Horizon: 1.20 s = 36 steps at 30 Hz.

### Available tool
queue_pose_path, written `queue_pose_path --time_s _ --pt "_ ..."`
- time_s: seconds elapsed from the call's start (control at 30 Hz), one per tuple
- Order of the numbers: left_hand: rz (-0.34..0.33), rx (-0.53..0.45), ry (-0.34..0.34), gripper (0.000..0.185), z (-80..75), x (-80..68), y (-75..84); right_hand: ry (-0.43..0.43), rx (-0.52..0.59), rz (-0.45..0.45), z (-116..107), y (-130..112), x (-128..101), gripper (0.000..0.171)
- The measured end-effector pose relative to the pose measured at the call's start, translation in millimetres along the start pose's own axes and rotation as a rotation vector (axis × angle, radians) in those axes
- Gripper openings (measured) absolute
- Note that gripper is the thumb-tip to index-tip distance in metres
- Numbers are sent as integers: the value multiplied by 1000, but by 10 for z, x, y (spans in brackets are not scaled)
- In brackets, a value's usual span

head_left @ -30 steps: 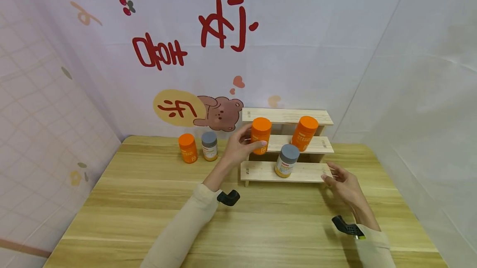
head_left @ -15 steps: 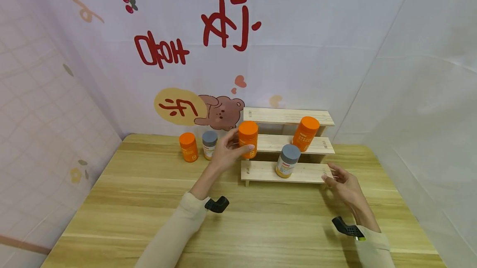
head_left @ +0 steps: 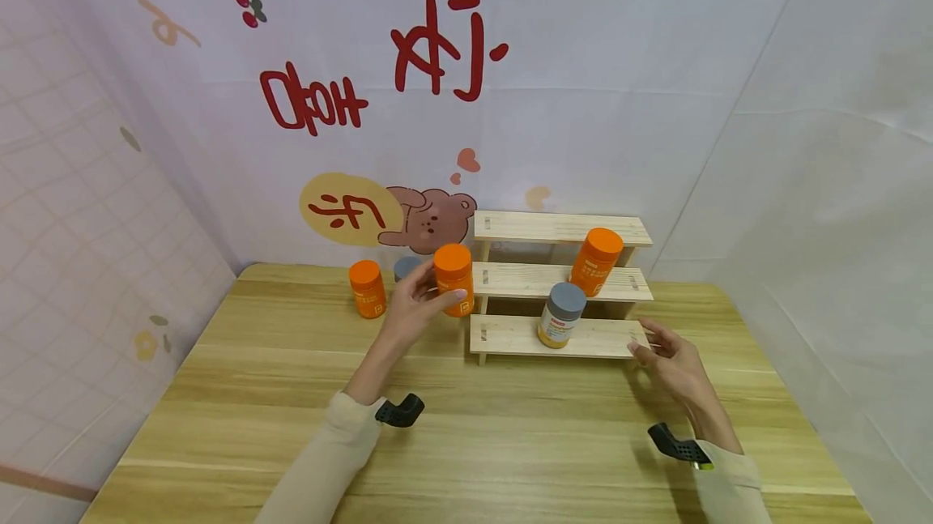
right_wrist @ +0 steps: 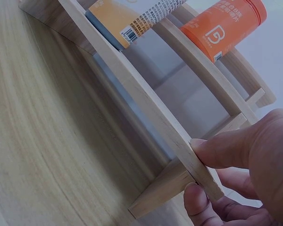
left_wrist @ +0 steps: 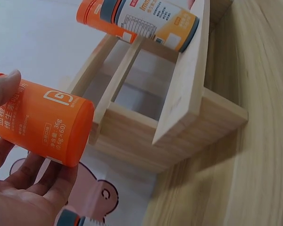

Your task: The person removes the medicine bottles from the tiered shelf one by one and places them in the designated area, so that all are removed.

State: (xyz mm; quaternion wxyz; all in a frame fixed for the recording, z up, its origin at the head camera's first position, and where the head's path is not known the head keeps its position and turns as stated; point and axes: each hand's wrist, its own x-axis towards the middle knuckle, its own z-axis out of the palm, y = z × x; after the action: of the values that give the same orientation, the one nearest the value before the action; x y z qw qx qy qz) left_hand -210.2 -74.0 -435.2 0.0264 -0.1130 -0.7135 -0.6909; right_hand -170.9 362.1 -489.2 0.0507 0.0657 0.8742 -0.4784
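Note:
My left hand (head_left: 411, 309) grips an orange supplement bottle (head_left: 454, 281) just off the left end of the wooden step shelf (head_left: 510, 334). In the left wrist view the thumb lies on one side of this bottle (left_wrist: 47, 117) and the fingers wrap beneath. With thumb and fingers my right hand (head_left: 674, 358) pinches the right end of the lowest step, plain in the right wrist view on the board's edge (right_wrist: 179, 146). A grey-capped bottle (head_left: 561, 315) stands on the lowest step, and another orange bottle (head_left: 598, 262) on the middle one.
On the table (head_left: 291, 394), left of the shelf, stand an orange bottle (head_left: 368, 289) and a grey-capped bottle (head_left: 408, 270), the latter partly hidden behind the left hand. A printed cloth wall (head_left: 583, 119) rises right behind the shelf.
My left hand has carried the orange bottle leftward, from in front of the middle step to beyond the shelf's left end. The right hand stays at the lowest step's end.

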Motion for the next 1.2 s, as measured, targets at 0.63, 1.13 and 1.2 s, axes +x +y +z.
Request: queue_pose_path --time_s 0.63,1.13,1.2 --pt "-39 41 75 56 -279 -217 -237 5 11 -5 9 17 0 75" --pt "-123 80 129 58 -467 -343 -491 14 -3 3 15 19 1 74" --pt "-144 74 133 57 -492 -355 -522 12 1 3 13 18 4 75"
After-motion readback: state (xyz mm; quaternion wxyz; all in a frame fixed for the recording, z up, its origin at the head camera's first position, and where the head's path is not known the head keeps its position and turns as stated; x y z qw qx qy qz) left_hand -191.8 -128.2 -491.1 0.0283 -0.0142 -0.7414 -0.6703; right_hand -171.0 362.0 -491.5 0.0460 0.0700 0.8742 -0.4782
